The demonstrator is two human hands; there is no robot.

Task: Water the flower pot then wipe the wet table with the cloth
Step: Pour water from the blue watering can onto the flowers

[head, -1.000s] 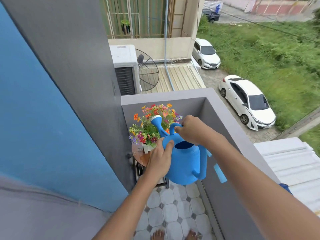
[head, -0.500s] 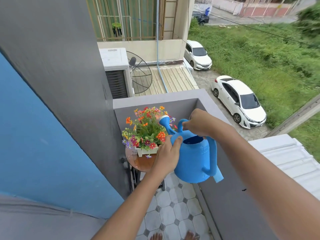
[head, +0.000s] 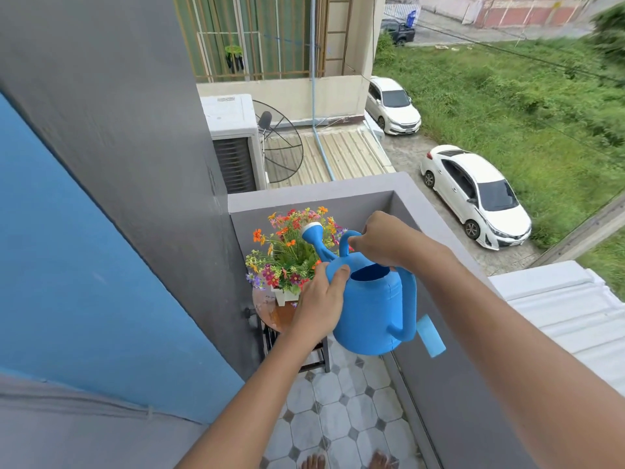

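A blue watering can (head: 372, 313) hangs in the air in front of me, its white-tipped spout (head: 313, 231) over the flowers. My right hand (head: 385, 243) grips the can's top handle. My left hand (head: 321, 306) presses against the can's left side, thumb near the rim. The white flower pot (head: 284, 294) with colourful flowers (head: 291, 252) stands on a small round brown table (head: 274, 313) whose top looks wet. No water stream is visible. I see no cloth.
A grey balcony parapet (head: 422, 211) runs along the right and far side, with a grey and blue wall (head: 118, 198) on the left. Tiled floor (head: 341, 421) lies below, my bare toes at the bottom edge. Cars and grass lie far below.
The can has tilted back toward level and shifted right, its spout rising from among the flowers to above them. Both hands kept their hold.
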